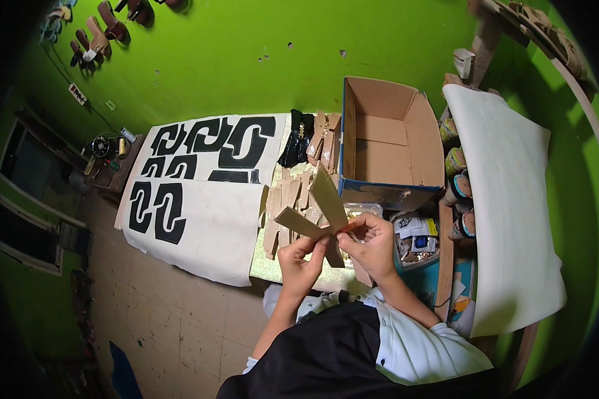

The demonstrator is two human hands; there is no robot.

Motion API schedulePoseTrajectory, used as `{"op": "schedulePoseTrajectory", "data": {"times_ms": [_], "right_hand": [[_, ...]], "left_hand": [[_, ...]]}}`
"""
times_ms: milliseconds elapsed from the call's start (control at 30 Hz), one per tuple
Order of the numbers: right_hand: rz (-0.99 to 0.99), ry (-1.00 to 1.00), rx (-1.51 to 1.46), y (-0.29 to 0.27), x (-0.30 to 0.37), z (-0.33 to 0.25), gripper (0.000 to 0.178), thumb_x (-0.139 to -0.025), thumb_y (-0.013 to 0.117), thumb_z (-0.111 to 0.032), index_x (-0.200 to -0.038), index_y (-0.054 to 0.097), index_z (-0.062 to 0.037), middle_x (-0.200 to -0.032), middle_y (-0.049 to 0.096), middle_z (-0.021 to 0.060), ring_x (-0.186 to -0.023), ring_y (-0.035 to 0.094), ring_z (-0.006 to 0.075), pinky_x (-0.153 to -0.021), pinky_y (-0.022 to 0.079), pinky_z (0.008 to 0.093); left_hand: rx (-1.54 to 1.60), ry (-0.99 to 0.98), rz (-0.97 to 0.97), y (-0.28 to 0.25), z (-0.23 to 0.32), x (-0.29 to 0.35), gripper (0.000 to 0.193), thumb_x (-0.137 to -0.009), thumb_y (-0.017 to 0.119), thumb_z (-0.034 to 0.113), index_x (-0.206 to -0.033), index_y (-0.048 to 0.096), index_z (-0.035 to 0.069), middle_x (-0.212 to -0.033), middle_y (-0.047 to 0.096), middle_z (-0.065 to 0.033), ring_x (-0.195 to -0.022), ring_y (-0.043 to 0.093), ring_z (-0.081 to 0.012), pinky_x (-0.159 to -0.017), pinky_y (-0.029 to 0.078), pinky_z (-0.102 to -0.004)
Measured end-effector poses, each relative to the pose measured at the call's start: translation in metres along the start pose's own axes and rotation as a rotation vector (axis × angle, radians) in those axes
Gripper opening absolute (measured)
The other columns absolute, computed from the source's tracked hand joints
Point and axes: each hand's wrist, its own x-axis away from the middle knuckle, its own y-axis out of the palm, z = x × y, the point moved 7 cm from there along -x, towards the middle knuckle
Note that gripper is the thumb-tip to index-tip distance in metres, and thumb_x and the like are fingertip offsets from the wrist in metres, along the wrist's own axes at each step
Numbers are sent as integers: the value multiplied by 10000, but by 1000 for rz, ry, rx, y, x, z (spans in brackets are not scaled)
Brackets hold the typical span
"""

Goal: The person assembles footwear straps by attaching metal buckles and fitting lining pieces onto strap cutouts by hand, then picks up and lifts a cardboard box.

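Observation:
Above the work table I hold a beige strap piece [327, 196], its flat bands crossing in an X, probably a sandal upper. My left hand [302, 263] pinches it near the crossing, thumb on top. From the other side my right hand [370, 243] grips the same crossing between thumb and fingertips. Whatever small part may lie between the right fingertips is too small to tell. Behind the held piece, similar beige strap pieces [287, 206] lie in overlapping rows on the table. Farther back are a bundle of black strap pieces [298, 141] and a bundle of glossy tan ones [322, 138].
An open cardboard box [394, 193] stands at the back right. Beside my right forearm is a plastic tub [416, 241] with packets. White sheeting [226, 219] with black cut shapes [170, 211] covers the left side. More white sheeting [506, 219] hangs over a wooden rack at right.

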Motion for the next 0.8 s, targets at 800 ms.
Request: {"op": "schedulePoseTrajectory", "data": {"times_ms": [800], "right_hand": [[33, -38, 135, 4, -7, 2, 350, -714, 583, 96, -914, 342, -61, -790, 603, 65, -687, 552, 52, -587, 449, 177]], "left_hand": [[-95, 50, 38, -3, -3, -2, 175, -776, 592, -6, -944, 631, -28, -809, 665, -100, -706, 625, -107, -613, 478, -230]]}}
